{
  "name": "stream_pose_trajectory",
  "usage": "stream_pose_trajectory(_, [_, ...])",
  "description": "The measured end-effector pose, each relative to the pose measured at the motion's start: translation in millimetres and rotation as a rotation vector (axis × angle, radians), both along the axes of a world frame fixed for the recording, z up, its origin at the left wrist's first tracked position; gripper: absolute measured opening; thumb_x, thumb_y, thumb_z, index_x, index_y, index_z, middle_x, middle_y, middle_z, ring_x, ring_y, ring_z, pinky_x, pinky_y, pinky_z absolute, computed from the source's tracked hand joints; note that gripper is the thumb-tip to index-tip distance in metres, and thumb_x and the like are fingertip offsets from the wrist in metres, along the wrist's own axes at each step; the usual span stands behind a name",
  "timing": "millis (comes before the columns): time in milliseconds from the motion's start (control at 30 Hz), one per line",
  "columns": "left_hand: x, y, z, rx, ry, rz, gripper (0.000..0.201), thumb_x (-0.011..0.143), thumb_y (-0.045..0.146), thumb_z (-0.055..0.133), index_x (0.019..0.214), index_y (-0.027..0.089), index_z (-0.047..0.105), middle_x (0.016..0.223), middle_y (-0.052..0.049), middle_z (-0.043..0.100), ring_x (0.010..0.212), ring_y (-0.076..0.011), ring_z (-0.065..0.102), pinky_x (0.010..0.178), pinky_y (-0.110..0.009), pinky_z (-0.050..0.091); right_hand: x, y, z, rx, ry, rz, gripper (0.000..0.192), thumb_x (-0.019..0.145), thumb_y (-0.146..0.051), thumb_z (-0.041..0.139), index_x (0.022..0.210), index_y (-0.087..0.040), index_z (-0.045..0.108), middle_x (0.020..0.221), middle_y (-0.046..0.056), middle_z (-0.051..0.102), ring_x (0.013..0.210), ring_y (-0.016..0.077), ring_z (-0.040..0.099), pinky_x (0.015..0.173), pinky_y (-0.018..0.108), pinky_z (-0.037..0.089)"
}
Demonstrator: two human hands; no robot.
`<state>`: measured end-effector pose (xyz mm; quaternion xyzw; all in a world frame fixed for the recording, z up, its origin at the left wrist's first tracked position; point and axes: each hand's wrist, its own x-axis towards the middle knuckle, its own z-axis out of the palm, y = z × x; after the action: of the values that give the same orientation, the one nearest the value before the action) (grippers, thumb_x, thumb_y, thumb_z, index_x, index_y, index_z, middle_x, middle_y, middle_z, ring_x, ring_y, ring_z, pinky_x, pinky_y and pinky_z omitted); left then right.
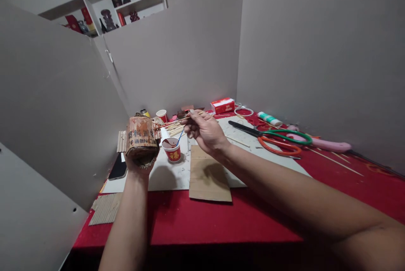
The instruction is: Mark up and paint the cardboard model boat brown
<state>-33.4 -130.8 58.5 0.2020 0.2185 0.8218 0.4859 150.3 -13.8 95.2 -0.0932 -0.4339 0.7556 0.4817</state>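
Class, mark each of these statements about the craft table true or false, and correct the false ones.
1. The left hand holds a cardboard model up off the table. True.
2. The right hand holds scissors. False: it grips a thin wooden stick; the scissors lie on the table.
3. A red paper cup with a blue-handled tool in it stands between the hands. True.
4. The tablecloth is green. False: it is red.
5. A flat cardboard piece lies below the right hand. True.
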Motion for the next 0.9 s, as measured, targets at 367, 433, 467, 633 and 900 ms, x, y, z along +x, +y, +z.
stream_pose_trajectory(367, [10, -2, 3.4, 0.041, 0.066, 0.019, 0.055, 0.088, 0.057, 0.048, 0.130, 0.023, 0.059, 0.114, -0.012, 0.072, 0.103, -0.0288, 0.068, 0.083, -0.043, 0.058, 1, 4, 2.9, 0.010, 0.011, -0.069, 0.020, 0.095, -0.029, 0.060, 0.077, -0.020, 0.058, 0.063, -0.004, 0.069, 0.043, 0.0061, 0.058, 0.038, 0.015, 0.037])
stream_pose_trajectory(433, [8, -2, 2.2, 0.051, 0.069, 0.020, 0.054, 0.088, 0.055, 0.048, 0.131, 0.023, 0.058, 0.117, -0.012, 0.071, 0.107, -0.0296, 0.067, 0.086, -0.044, 0.057, 1, 4, 2.5, 0.009, 0.023, -0.064, 0.022, 0.098, -0.025, 0.054, 0.077, -0.020, 0.057, 0.061, -0.004, 0.069, 0.043, 0.0062, 0.058, 0.038, 0.015, 0.038])
stream_pose_trajectory(467, [7, -2, 1.7, 0.052, 0.069, 0.026, 0.053, 0.089, 0.054, 0.048, 0.131, 0.023, 0.059, 0.117, -0.013, 0.071, 0.107, -0.0297, 0.067, 0.087, -0.045, 0.057, 1, 3, 2.3, 0.008, 0.029, -0.061, 0.023, 0.098, -0.024, 0.053, 0.076, -0.020, 0.057, 0.060, -0.004, 0.069, 0.043, 0.0062, 0.057, 0.038, 0.016, 0.038])
stream_pose_trajectory(633, [6, -2, 2.0, 0.023, 0.078, 0.051, 0.052, 0.088, 0.054, 0.047, 0.124, 0.020, 0.062, 0.107, -0.012, 0.074, 0.099, -0.0287, 0.070, 0.084, -0.044, 0.058, 1, 5, 1.2, 0.028, 0.057, -0.056, 0.022, 0.095, -0.028, 0.059, 0.076, -0.019, 0.058, 0.061, -0.003, 0.069, 0.043, 0.0065, 0.058, 0.037, 0.015, 0.038])
stream_pose_trajectory(900, [5, -3, 0.5, 0.025, 0.093, 0.044, 0.048, 0.089, 0.052, 0.044, 0.117, 0.020, 0.066, 0.104, -0.010, 0.075, 0.098, -0.0276, 0.071, 0.084, -0.043, 0.058, -2, 13, -7.3, 0.006, 0.089, 0.010, 0.026, 0.082, -0.039, 0.075, 0.076, -0.020, 0.058, 0.062, -0.003, 0.071, 0.046, 0.0076, 0.061, 0.036, 0.014, 0.040])
